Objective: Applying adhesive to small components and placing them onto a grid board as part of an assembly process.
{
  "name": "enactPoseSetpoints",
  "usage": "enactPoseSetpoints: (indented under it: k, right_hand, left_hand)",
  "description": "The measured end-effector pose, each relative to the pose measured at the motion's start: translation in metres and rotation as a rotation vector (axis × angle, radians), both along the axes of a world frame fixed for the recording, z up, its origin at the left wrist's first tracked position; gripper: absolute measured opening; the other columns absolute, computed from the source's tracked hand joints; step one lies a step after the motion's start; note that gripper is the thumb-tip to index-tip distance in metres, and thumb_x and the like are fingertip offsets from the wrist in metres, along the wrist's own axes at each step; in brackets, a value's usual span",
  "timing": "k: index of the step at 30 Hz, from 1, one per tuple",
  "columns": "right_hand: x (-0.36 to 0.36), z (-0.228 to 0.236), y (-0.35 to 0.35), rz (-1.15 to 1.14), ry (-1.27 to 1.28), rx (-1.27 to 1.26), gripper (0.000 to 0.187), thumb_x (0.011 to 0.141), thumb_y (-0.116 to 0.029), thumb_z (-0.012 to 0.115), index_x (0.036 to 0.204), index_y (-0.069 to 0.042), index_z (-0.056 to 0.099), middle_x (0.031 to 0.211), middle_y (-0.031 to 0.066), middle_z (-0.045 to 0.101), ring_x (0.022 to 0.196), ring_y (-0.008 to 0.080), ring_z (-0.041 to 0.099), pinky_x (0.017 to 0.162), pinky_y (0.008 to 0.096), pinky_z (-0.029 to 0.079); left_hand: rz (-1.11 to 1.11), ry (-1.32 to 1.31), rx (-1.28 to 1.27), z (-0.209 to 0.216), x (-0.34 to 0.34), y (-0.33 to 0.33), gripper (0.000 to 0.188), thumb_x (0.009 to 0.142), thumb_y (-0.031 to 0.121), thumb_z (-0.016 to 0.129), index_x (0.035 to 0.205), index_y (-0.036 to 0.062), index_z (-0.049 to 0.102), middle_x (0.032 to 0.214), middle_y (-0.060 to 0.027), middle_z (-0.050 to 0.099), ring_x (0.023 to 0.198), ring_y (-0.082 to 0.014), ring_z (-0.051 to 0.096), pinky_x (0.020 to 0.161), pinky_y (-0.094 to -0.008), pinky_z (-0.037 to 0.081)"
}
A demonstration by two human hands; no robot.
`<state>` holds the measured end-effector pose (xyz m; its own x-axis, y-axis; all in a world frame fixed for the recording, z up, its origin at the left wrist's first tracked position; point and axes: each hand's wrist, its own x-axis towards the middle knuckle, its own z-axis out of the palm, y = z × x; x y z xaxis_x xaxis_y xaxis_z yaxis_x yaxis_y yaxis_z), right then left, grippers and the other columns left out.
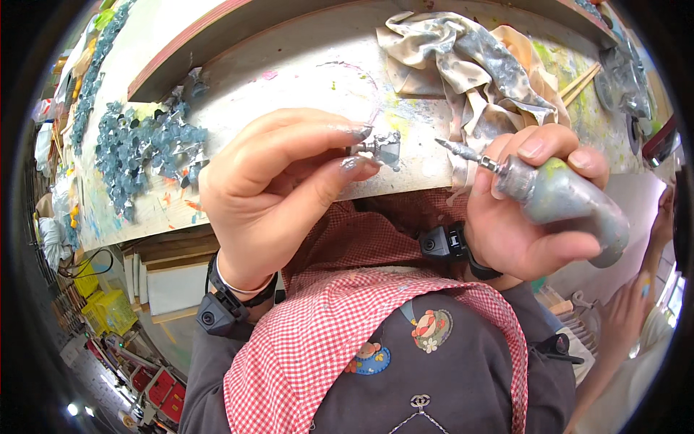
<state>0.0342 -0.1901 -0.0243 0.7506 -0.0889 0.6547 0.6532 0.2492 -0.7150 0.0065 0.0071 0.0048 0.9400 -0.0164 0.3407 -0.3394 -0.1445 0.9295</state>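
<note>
Observed a small grey piece (390, 150) pinched between thumb and fingers of the left hand (267, 170), over the near part of the paint-stained table (289, 83). Noted a grey squeeze bottle (564, 194) gripped in the right hand (510, 228), pointed tip (466, 152) facing the piece, near but apart. Recorded a heap of blue-grey pieces (141, 152) at left, a crumpled stained cloth (463, 65) at far right, wooden sticks (581, 80) beside it.
</note>
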Motion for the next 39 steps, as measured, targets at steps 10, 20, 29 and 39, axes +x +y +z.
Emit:
enactPoseSetpoints:
  k: [10,20,29,39]
  right_hand:
    - [0.006,-0.002,0.009,0.125,-0.068,-0.011,0.062,0.085,-0.060,0.033,0.108,-0.003,0.041,0.077,0.0172,0.052,0.052,0.0174,0.049,0.042,0.0236,0.044]
    - [0.010,0.001,0.007,0.211,-0.009,-0.063,0.062,0.084,-0.059,0.034,0.107,-0.002,0.041,0.076,0.0188,0.054,0.048,0.0174,0.050,0.041,0.0230,0.045]
    - [0.004,0.008,0.009,0.139,0.104,-0.163,0.061,0.086,-0.058,0.035,0.103,0.000,0.043,0.072,0.0185,0.055,0.050,0.0176,0.050,0.045,0.0230,0.041]
    - [0.002,0.013,0.009,-0.033,0.143,-0.299,0.060,0.086,-0.058,0.034,0.102,-0.001,0.043,0.068,0.0163,0.054,0.052,0.0171,0.049,0.048,0.0226,0.039]
  left_hand:
    - [-0.059,0.039,0.079,0.004,0.002,-0.002,0.015,0.073,-0.013,0.058,0.087,-0.0077,0.061,0.078,-0.0135,0.061,0.061,-0.0155,0.062,0.053,-0.0218,0.051]
    - [-0.040,0.026,0.084,0.002,0.000,-0.004,0.014,0.073,-0.013,0.059,0.086,-0.0074,0.062,0.077,-0.0132,0.060,0.060,-0.0149,0.061,0.053,-0.0206,0.049]
    - [-0.051,0.009,0.101,0.002,0.001,-0.004,0.013,0.073,-0.011,0.060,0.086,-0.0067,0.062,0.076,-0.0131,0.060,0.059,-0.0151,0.061,0.052,-0.0205,0.047]
    - [-0.026,-0.013,0.147,0.002,0.001,-0.004,0.013,0.072,-0.010,0.061,0.085,-0.0064,0.062,0.075,-0.0128,0.060,0.059,-0.0150,0.061,0.051,-0.0195,0.045]
